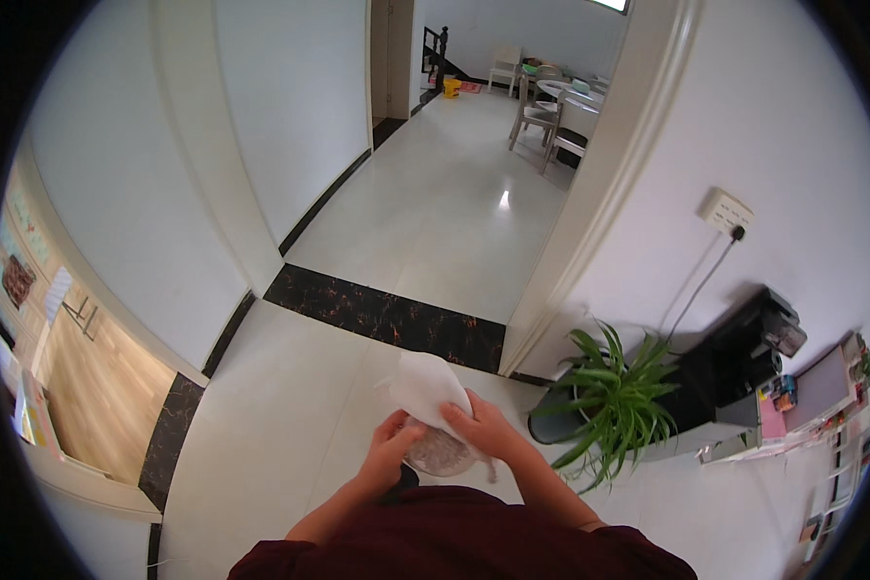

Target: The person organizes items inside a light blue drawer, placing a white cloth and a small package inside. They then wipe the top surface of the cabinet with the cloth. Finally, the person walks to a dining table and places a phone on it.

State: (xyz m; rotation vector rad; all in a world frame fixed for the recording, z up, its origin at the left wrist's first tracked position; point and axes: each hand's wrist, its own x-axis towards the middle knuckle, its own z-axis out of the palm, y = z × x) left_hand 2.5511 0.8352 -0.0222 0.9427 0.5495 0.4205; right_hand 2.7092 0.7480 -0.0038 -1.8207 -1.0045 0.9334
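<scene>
Both hands are in front of my dark red shirt, over the pale floor. My right hand point(482, 424) grips a white cloth or tissue point(426, 388), the thumb pressed on its face. On the other side, my left hand point(395, 446) has its thumb and fingers at the lower left edge of the white piece and at a roundish, greyish translucent item point(441, 451) just below it. Whether that item is a bowl or a bag I cannot tell. A thin greyish strip hangs from its right side, under my right hand.
A leafy potted plant point(616, 395) stands close at the right, beside a black appliance point(725, 355) and shelves. A black marble threshold point(384, 312) crosses the doorway ahead. Beyond it are chairs point(569, 130), a table and a yellow bucket point(451, 88). A wood-floored room opens at left.
</scene>
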